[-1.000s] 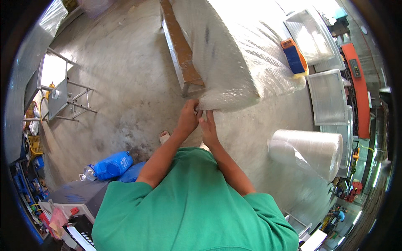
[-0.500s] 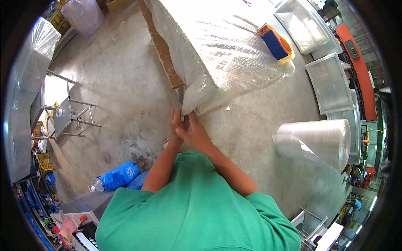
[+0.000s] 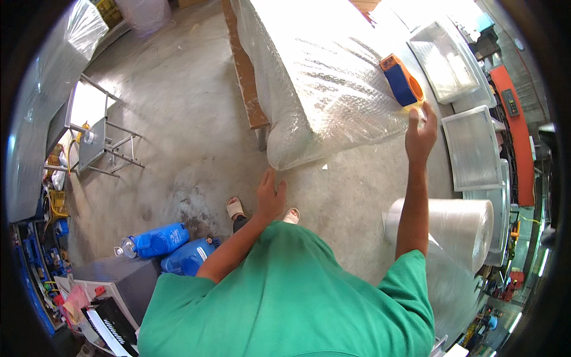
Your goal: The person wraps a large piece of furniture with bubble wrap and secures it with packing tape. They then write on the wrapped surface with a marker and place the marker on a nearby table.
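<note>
A large item wrapped in clear bubble wrap (image 3: 339, 89) fills the top middle, on a brown board (image 3: 242, 71). On its right side lies a blue and orange tape dispenser (image 3: 401, 82). My right hand (image 3: 421, 134) is stretched out to the dispenser's near end, thumb and fingers apart by the yellowish tape; whether they touch it I cannot tell. My left hand (image 3: 270, 197) is at the wrap's near corner, its fingertips at the film and its thumb apart.
A big roll of clear film (image 3: 446, 229) stands to the right, below translucent plastic bins (image 3: 473, 149). Blue jugs (image 3: 187, 256) lie at lower left beside a grey box (image 3: 116, 285). A metal-framed stand (image 3: 95, 143) is farther left.
My hands were together at the wrap's corner. My right hand has moved far right to the tape dispenser, while my left has stayed near the corner. The view has shifted slightly.
</note>
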Action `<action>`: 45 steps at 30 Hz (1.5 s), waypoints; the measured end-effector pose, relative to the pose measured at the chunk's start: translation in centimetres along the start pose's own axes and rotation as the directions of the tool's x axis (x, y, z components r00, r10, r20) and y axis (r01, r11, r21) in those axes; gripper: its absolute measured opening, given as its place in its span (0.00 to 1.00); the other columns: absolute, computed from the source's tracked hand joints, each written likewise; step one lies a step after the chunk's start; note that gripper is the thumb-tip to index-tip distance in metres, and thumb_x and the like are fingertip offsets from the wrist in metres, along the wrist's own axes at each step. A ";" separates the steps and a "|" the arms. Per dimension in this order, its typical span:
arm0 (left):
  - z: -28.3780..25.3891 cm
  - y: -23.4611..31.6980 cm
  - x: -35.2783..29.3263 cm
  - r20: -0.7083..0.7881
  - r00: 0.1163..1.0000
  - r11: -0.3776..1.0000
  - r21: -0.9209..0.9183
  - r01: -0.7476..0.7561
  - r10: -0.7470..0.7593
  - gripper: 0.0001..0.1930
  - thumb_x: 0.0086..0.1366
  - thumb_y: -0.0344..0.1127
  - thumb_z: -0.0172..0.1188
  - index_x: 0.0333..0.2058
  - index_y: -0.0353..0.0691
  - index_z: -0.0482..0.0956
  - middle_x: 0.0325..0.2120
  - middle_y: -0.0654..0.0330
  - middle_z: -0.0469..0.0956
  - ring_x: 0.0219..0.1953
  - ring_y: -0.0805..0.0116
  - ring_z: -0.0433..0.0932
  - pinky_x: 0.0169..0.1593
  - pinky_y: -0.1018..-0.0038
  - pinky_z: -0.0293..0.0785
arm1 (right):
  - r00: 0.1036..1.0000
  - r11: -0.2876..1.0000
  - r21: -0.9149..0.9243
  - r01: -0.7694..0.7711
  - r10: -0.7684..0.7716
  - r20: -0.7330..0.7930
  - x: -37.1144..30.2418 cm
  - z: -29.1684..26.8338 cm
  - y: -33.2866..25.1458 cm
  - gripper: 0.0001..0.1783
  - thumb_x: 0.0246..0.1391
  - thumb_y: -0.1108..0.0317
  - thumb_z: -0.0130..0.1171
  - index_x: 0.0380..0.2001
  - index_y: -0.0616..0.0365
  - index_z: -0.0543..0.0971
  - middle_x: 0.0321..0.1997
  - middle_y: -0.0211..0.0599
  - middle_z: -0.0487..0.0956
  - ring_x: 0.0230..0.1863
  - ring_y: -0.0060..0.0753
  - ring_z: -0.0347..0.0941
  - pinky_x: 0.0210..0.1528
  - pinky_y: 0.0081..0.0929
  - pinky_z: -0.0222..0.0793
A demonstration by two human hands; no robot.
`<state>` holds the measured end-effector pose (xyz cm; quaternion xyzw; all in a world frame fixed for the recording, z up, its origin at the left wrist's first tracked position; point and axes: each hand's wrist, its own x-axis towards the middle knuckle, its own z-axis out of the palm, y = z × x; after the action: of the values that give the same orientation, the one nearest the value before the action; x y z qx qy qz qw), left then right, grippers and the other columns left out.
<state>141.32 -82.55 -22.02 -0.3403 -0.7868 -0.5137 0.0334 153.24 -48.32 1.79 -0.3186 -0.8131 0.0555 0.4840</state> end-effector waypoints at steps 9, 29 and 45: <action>-7.1 2.1 5.0 0.400 0.833 0.921 0.089 0.379 -0.381 0.25 0.65 0.34 0.53 0.61 0.36 0.72 0.48 0.44 0.82 0.48 0.49 0.82 0.54 0.62 0.74 | 0.865 0.833 -0.552 0.033 0.253 0.434 6.4 5.9 3.5 0.42 0.57 0.34 0.58 0.58 0.61 0.75 0.49 0.48 0.84 0.55 0.48 0.79 0.60 0.61 0.54; -21.1 8.0 13.6 0.828 0.513 0.309 -0.561 0.768 0.228 0.36 0.69 0.54 0.61 0.66 0.35 0.67 0.55 0.52 0.76 0.57 0.63 0.75 0.62 0.66 0.70 | 0.507 0.822 0.252 -0.510 0.051 0.860 -18.8 -10.8 -25.9 0.29 0.38 0.59 0.82 0.39 0.60 0.76 0.29 0.40 0.79 0.29 0.37 0.79 0.33 0.30 0.74; -16.2 -2.4 20.6 0.835 0.550 0.642 -0.434 0.632 0.023 0.10 0.70 0.31 0.60 0.41 0.29 0.84 0.33 0.59 0.84 0.39 0.71 0.81 0.47 0.73 0.77 | 0.549 0.883 -0.274 -0.382 0.455 0.701 -21.3 -4.0 -36.6 0.33 0.50 0.50 0.71 0.47 0.66 0.70 0.39 0.56 0.77 0.40 0.59 0.77 0.42 0.47 0.74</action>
<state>119.36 -86.31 -8.01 -0.3556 -0.5119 -0.5641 -0.5416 146.51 -90.31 2.44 -0.4723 -0.8401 0.2588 0.0642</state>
